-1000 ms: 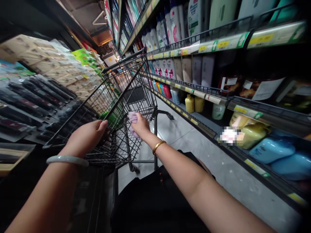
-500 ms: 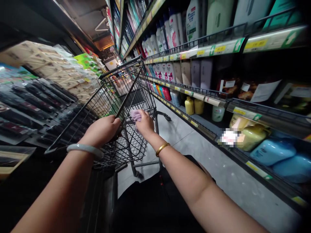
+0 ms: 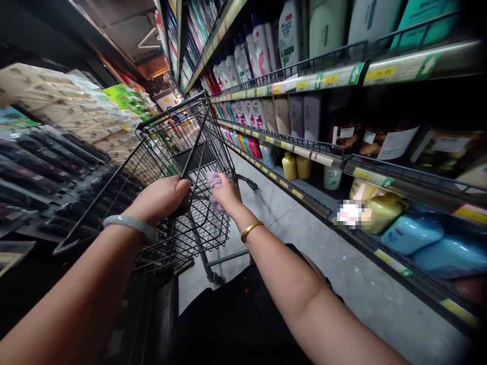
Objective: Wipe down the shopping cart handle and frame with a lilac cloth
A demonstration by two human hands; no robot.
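Observation:
A wire shopping cart (image 3: 205, 218) stands tilted in view just ahead of me. My left hand (image 3: 165, 197), with a pale bangle at the wrist, is closed around a dark bar of the cart. Its fingertips are turned away and hidden. To its right, my right hand (image 3: 227, 192), wearing a gold bracelet, is closed on a crumpled lilac cloth (image 3: 215, 195). The cloth sticks out past the thumb side of the fist, in front of the cart's wire side. Whether this hand also touches the cart, I cannot tell.
Shelves of shampoo bottles (image 3: 289, 38) run along the right, with yellow bottles (image 3: 289, 166) and blue bottles (image 3: 413, 233) low down. Packaged goods (image 3: 49, 162) hang on the left. Grey floor (image 3: 300, 253) lies between the cart and the shelves.
The cart and shelves have shifted slightly left in view, and more of the right-hand shelf shows. Both hands keep their grip; the lilac cloth is still in my right hand.

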